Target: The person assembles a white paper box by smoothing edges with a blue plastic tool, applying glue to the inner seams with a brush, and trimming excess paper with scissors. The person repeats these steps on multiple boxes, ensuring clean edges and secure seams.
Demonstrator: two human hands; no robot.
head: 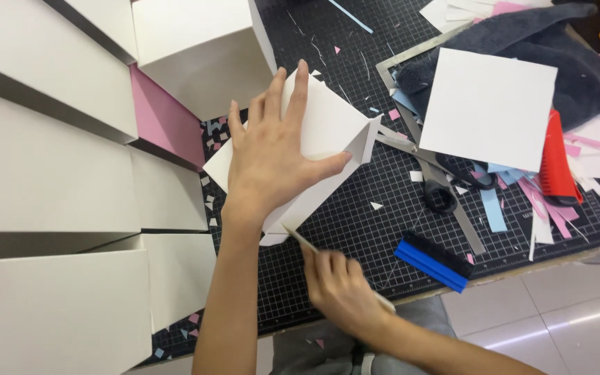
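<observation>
The left hand [269, 156] lies open and flat on the folded white card piece [328, 132] on the black cutting mat [383, 229], while the right hand [342, 288], just below it, grips a thin stick tool [300, 239] angled up-left toward the piece's lower edge.

This is a paper-craft workspace, set up on a desk [595, 258] covered by a black gridded cutting mat [355, 229]. Scissors [439, 182], a metal ruler [446, 208], a blue scraper tool [432, 260] and pink, blue and white paper offcuts [536, 201] lie scattered over it. Folded white card boxes [50, 173] stand stacked along one side, and a pale tiled floor [557, 305] shows below the desk edge.
</observation>
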